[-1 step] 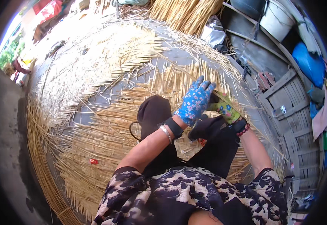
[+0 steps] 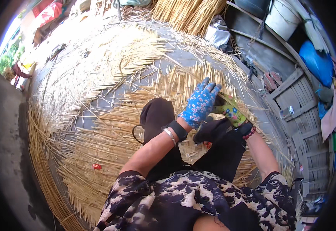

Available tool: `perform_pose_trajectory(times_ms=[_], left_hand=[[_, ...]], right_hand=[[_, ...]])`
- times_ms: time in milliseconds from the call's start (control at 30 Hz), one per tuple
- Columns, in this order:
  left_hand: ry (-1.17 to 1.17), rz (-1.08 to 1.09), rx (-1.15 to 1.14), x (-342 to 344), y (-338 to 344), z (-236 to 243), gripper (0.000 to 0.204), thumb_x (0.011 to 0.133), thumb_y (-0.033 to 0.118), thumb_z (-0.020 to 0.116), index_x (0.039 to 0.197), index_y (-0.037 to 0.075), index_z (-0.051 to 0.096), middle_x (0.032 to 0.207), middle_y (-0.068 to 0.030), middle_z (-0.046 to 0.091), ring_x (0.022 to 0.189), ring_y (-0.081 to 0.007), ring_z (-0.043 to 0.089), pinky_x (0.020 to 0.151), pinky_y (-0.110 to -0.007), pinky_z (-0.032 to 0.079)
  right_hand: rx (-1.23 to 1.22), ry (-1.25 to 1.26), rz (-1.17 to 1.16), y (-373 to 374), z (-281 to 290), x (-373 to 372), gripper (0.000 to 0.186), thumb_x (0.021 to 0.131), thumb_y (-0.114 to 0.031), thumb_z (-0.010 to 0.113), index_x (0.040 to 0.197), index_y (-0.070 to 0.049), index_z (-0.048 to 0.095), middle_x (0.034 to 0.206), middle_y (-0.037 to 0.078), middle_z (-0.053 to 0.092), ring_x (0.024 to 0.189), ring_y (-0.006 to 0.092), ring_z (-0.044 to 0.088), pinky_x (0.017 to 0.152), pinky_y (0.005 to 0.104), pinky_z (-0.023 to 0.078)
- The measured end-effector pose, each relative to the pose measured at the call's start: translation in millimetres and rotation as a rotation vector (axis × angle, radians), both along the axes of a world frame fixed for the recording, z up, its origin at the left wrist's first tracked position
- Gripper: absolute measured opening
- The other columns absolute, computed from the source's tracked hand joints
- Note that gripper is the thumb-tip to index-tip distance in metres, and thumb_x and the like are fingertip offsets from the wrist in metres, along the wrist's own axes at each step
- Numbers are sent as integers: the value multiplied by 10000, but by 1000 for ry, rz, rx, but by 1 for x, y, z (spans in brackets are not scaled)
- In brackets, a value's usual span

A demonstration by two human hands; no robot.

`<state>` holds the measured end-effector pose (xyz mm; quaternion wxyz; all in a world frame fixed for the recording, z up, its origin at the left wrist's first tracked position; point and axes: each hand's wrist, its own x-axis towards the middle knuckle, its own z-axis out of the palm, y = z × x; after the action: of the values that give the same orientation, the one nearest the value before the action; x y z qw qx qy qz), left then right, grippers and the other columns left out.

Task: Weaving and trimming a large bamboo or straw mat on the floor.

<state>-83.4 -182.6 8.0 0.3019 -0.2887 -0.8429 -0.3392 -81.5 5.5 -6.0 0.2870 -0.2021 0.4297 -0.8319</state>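
I crouch on a wide round layer of thin pale sticks fanned out over the grey ground. My left hand, in a blue flowered glove with a black wristband and a metal bangle, lies flat with fingers stretched over the sticks in front of my knees. Just to its right, and partly behind it, my right hand, in a green and yellow flowered glove with a red bead bracelet, is curled around a few thin sticks that run up and left. My dark trouser legs cover the sticks under me.
Upright bundles of sticks stand at the back. A silver bag, a white bucket, a blue sack and grey wooden planks line the right side. A small red scrap lies on the left.
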Motion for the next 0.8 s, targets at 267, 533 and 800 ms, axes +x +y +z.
perform_pose_trajectory(times_ms=[267,533,800], left_hand=[[65,-161,-134,1,24,10,481,704,-18,445,1176,69,407,1188,-143,411,1097,-316,396,904,-365,348],[197,1050,232,-83,-125,12,347,818,222,471,1145,105,468,1141,-162,464,1019,-302,462,811,-368,395],[-799,92,239,-160,-226,-63,424,866,377,368,1029,31,550,949,-154,584,805,-233,548,713,-310,432]], right_hand=[[554,160,-567,14,30,23,294,836,-166,473,1092,-22,493,866,35,547,723,66,522,565,165,422],[452,-74,-970,83,60,54,287,815,-265,539,986,-35,536,662,-17,520,472,29,424,412,152,335],[394,-71,-959,157,52,46,249,818,-241,533,932,-20,539,630,2,520,428,53,397,376,183,302]])
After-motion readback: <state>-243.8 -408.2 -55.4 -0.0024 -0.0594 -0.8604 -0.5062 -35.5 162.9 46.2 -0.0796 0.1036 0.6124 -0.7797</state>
